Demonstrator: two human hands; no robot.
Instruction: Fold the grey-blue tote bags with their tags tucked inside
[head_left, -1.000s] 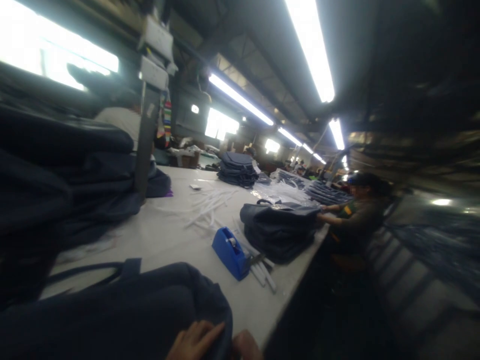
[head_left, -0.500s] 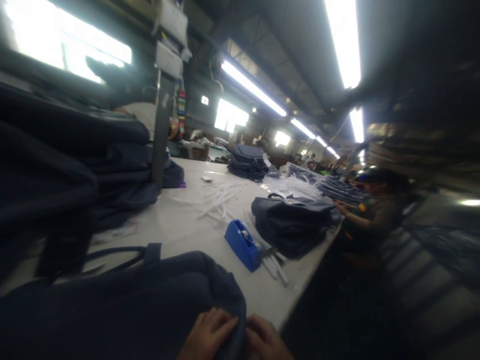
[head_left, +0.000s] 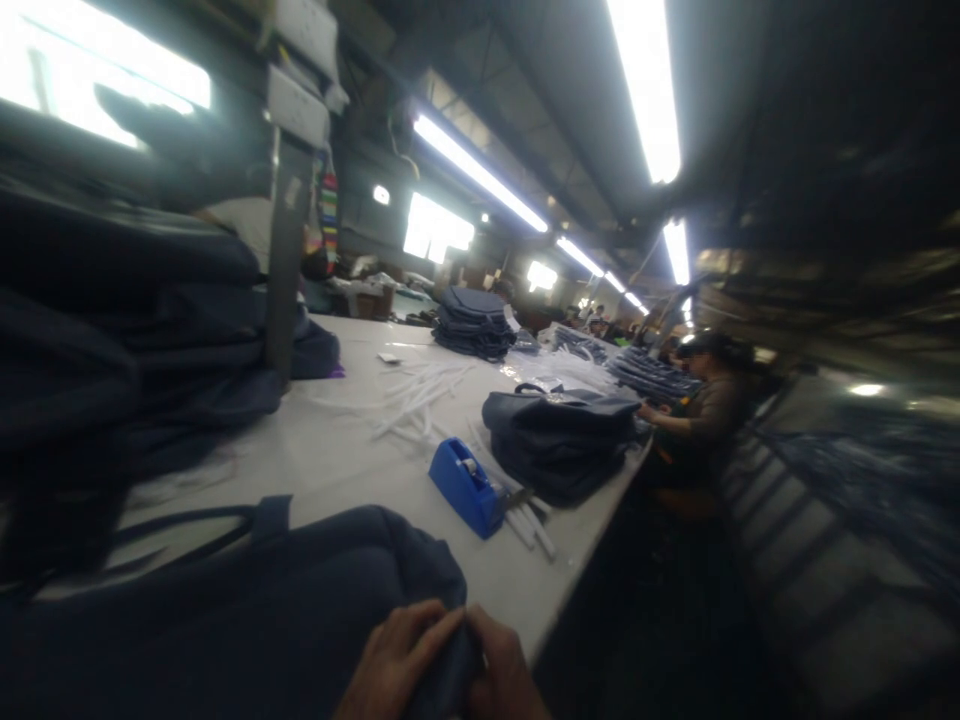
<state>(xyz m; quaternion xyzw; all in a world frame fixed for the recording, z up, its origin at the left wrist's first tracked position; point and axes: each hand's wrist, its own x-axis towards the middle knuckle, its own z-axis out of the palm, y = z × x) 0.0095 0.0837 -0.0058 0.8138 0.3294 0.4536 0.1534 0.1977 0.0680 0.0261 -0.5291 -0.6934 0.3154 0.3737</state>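
A dark navy fabric bag (head_left: 247, 610) with a strap lies on the white table (head_left: 337, 450) right in front of me. At the bottom edge my left hand (head_left: 394, 660) and my right hand (head_left: 502, 670) meet at the bag's near right corner, fingers curled and pinching the cloth between them. A blue tape dispenser (head_left: 465, 487) stands just beyond the bag, with white strips (head_left: 525, 525) beside it.
Tall stacks of navy bags (head_left: 127, 340) fill the left around a grey post (head_left: 281, 270). Another bag pile (head_left: 559, 440) and more white strips (head_left: 420, 390) lie farther along. A seated person (head_left: 705, 410) works at the table's right edge. A dark aisle runs right.
My hands have come together and closed on the bag's corner; a second ago they were apart, left fingers flat on the cloth. The view swung a little.
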